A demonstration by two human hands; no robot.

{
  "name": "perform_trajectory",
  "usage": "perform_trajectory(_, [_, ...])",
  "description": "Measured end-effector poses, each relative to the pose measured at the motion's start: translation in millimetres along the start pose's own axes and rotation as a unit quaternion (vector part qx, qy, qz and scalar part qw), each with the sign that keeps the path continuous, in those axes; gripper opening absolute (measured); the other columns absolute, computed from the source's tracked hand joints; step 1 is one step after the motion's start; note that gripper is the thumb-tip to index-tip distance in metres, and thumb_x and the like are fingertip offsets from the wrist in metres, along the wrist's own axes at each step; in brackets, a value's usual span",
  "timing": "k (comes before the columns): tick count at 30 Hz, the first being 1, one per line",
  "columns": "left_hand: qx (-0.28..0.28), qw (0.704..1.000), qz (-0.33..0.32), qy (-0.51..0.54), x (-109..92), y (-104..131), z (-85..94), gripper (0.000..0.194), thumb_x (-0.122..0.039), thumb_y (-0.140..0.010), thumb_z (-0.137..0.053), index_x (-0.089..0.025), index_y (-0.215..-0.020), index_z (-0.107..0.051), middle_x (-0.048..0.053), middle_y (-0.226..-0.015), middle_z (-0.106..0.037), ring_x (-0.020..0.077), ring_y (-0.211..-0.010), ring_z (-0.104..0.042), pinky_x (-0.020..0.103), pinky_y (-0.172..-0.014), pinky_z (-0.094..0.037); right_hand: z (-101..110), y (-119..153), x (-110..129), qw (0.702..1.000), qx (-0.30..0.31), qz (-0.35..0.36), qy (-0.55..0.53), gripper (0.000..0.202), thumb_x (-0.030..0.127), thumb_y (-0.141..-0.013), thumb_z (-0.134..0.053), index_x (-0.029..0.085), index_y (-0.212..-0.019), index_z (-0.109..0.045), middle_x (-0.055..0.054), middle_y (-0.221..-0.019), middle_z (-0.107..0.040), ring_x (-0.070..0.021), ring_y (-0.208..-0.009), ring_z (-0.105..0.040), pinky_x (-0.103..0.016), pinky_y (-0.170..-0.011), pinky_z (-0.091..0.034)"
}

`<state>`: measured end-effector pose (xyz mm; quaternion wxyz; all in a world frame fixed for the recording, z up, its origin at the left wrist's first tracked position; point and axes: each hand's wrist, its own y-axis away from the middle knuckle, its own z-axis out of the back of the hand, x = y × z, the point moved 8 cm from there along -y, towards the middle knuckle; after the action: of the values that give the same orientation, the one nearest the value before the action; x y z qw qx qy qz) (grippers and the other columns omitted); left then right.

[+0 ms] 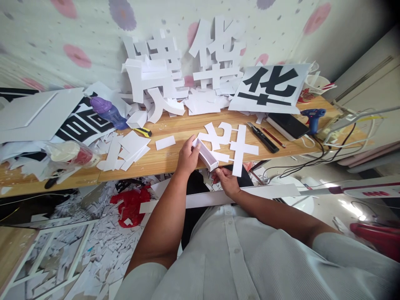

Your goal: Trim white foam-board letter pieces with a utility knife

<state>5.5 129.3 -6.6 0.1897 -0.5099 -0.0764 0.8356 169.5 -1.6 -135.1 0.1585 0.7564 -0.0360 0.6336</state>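
A narrow white open box piece [207, 156] is held over the table's front edge. My left hand [188, 156] grips its upper left end, thumb on the near wall. At its lower right end my right hand [227, 180] has its fingers pinched together against the corner. Just beyond and to the right lies a flat white cut-out character [242, 149], partly behind the box. A small white rectangle [165, 143] rests to the left of my left hand. Across my lap lies a long white strip [259, 192].
A black cutter [263, 137], a red pencil [273, 137] and a blue glue gun [313, 120] lie at the right. Left are a yellow cutter [143, 131], a purple-capped bottle [108, 112] and paper scraps [131, 149]. White raised characters [215, 50] stand against the wall.
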Motion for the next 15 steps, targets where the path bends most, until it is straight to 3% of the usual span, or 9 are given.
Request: perform_trajectory(15, [-0.002, 1.000, 0.000, -0.004, 0.1, 0.0, 0.2, 0.053, -0.049, -0.107, -0.060, -0.021, -0.152, -0.064, 0.016, -0.157, -0.067, 0.0326, -0.146, -0.063, 0.050, -0.126, -0.048, -3.7, 0.5, 1.0, 1.000, 0.020, -0.007, 0.007, 0.062, 0.088, -0.078, -0.075, 0.027, -0.073, -0.068, -0.005, -0.075, -0.075, -0.0217, -0.058, -0.066, -0.038, -0.062, -0.057])
